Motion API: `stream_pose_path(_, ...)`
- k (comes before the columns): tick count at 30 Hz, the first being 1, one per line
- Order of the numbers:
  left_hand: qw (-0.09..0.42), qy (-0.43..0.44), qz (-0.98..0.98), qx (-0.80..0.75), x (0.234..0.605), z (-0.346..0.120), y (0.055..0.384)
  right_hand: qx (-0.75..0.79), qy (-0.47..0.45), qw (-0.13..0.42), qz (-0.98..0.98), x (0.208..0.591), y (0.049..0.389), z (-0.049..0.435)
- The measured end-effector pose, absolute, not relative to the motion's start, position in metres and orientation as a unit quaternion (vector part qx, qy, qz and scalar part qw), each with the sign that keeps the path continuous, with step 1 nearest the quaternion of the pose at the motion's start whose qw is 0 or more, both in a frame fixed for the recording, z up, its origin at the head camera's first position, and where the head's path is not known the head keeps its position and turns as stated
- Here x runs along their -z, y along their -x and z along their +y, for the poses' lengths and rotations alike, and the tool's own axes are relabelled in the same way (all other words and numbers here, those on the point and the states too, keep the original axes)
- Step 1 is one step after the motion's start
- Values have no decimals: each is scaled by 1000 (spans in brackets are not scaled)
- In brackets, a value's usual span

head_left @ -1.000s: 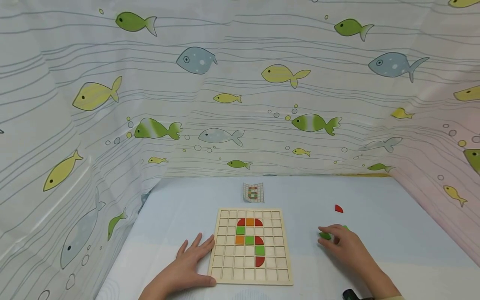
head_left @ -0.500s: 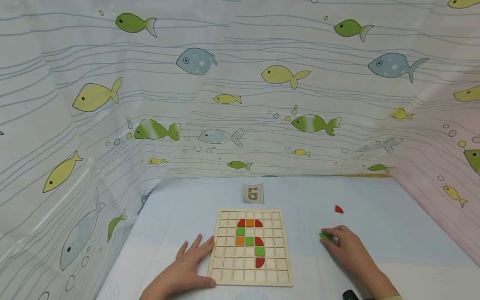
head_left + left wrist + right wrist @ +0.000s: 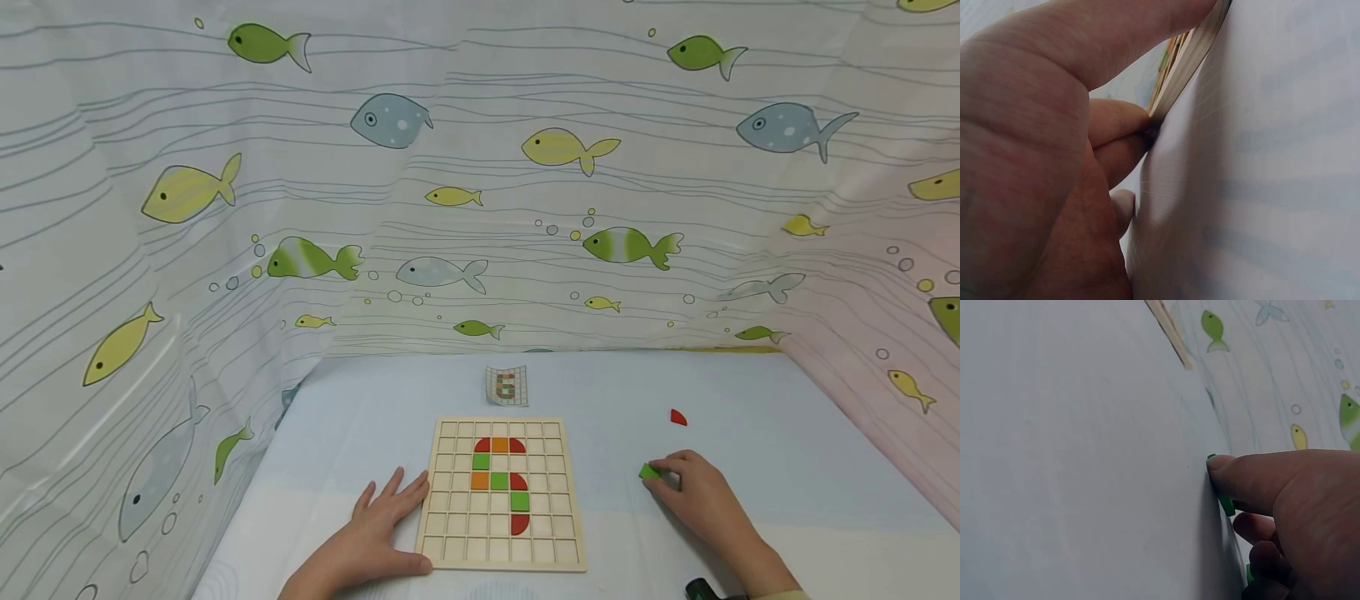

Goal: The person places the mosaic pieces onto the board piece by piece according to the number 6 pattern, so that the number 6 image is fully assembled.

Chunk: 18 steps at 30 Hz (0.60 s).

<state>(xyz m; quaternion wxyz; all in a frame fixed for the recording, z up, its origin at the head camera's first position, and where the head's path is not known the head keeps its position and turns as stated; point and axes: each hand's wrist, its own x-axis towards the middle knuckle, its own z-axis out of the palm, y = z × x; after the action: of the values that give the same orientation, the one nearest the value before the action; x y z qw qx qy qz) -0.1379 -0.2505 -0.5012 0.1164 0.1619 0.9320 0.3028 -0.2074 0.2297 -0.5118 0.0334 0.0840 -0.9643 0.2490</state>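
A square wooden grid board (image 3: 457, 527) lies on the table with red, orange and green tiles set in its middle cells. My left hand (image 3: 378, 529) rests at the board's left side, fingers spread, thumb at the lower left corner. The left wrist view shows the fingers (image 3: 1125, 122) touching the board's edge (image 3: 1182, 72). Right of the board, my right hand (image 3: 693, 492) pinches a green tile (image 3: 648, 472) low at the tabletop. In the right wrist view the thumb covers part of that tile (image 3: 1227, 504); another green tile (image 3: 1249, 573) shows behind the curled fingers.
A small paper card (image 3: 507, 386) with a tile pattern lies behind the board. One red quarter-round tile (image 3: 678, 417) sits beyond my right hand. A dark object (image 3: 701, 589) is near the right wrist. Fish-printed cloth (image 3: 525, 208) walls the table's back and sides.
My right thumb and finger have come together on the green tile, which has turned slightly. A second green tile behind that hand has gone out of the head view. The left hand stays put.
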Motion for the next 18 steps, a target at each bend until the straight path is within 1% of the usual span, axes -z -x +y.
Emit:
stream_pose_path(12, 116, -162, 932, -302, 500, -251, 137, -257, -81, 30, -962, 511, 207, 227)
stream_pose_path(18, 116, -163, 932, -303, 500, -251, 136, -270, -90, 37, -958, 503, 204, 220)
